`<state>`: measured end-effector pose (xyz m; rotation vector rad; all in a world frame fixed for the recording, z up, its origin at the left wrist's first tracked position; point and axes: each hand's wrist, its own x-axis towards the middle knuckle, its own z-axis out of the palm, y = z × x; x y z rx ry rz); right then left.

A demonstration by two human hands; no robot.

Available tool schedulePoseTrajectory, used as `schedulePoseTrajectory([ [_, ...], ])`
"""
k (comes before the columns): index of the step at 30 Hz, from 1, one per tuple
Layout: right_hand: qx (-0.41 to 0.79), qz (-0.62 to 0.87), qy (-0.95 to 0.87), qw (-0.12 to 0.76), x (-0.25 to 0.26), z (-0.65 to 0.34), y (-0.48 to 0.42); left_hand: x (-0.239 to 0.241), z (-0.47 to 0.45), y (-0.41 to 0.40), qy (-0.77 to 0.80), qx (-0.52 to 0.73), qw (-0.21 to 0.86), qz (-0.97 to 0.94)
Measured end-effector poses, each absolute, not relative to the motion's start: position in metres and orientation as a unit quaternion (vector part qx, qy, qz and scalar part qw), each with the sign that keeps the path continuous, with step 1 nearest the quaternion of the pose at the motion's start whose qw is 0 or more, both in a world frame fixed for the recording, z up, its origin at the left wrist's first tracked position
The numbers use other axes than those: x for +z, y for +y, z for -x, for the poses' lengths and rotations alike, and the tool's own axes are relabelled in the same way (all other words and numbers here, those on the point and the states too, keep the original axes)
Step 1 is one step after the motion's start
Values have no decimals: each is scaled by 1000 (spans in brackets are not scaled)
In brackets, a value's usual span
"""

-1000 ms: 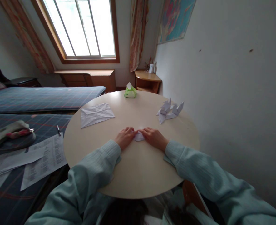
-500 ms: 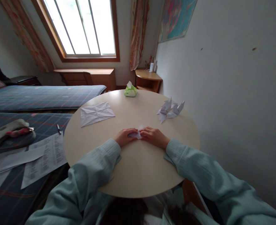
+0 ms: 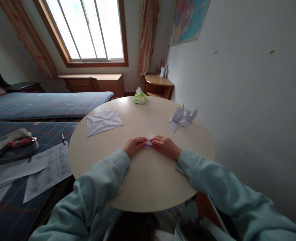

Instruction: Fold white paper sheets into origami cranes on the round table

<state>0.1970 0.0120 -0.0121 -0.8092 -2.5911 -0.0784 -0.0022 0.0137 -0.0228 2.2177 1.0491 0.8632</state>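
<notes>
Between my hands, on the round cream table (image 3: 148,180), lies a small folded piece of white paper (image 3: 148,144). My left hand (image 3: 135,146) pinches its left side, fingers bent together. On the right side, the fingers of my right hand (image 3: 164,146) are closed over the paper's edge. Much of the paper is hidden under the fingertips. Beyond my left hand a creased white sheet (image 3: 104,122) rests flat on the table. Folded paper figures with upright points (image 3: 182,117) stand at the table's right.
A green tissue pack (image 3: 140,97) sits at the table's far edge. To the left, a plaid bed (image 3: 50,134) holds printed sheets (image 3: 46,175), a pen (image 3: 63,139) and a pale pouch (image 3: 11,144). A white wall (image 3: 250,110) rises on the right.
The left fingers have shifted slightly on the folded paper, and its near edge shows differently between the hands. Both arms stay in place.
</notes>
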Motion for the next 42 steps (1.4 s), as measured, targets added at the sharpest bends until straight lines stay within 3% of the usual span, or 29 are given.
schedulePoseTrajectory([
  [9,37,348,-901,255,-14,-193,15,-22,0,13,413,314,190,-833],
  [19,38,270,-923,273,-19,-197,20,-22,2,17,380,268,159,-871],
  [30,42,217,-963,155,-13,-230,6,-17,28,8,350,78,124,-925],
  [42,-28,216,-952,216,-10,-214,14,-15,15,8,334,151,-18,-930],
])
